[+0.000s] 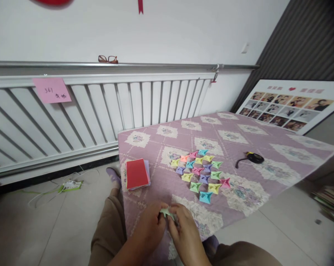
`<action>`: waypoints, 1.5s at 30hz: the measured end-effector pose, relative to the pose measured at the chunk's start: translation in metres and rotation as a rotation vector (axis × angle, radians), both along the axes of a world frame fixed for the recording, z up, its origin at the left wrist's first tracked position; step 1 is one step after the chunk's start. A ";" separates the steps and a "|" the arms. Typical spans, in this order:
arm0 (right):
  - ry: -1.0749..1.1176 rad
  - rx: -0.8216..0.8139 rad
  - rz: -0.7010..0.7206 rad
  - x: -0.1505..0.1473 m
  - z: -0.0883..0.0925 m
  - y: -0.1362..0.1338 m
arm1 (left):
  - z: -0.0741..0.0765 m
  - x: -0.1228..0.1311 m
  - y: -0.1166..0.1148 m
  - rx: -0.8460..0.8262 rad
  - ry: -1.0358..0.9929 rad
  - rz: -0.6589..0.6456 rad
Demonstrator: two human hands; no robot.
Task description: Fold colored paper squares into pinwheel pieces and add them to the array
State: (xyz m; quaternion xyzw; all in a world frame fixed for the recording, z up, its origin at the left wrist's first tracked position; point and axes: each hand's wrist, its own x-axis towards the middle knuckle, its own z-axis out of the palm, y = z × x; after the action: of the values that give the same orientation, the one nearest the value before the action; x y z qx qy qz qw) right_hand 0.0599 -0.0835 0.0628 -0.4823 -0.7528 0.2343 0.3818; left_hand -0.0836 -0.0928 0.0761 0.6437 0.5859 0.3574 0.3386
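Got the small pale-green folded paper piece [166,212] pinched between my left hand [152,223] and right hand [186,226]; imo a light grip on both sides should keep it from crumpling.

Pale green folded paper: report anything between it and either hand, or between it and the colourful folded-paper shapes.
Nothing visible: the left hand and right hand hold the pale green paper. Toward the colourful shapes, past the right hand's fingers, only lilac floral tablecloth shows.
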 end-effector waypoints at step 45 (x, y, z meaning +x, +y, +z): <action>-0.273 -0.177 0.135 0.013 0.007 0.001 | 0.012 -0.018 0.003 0.163 0.482 -0.431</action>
State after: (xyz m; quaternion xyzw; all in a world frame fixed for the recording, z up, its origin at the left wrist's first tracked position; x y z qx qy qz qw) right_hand 0.0730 -0.0825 0.0695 -0.4896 -0.8049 0.2570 0.2153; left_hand -0.1016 -0.0902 0.0877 0.8438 0.4691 0.1607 0.2054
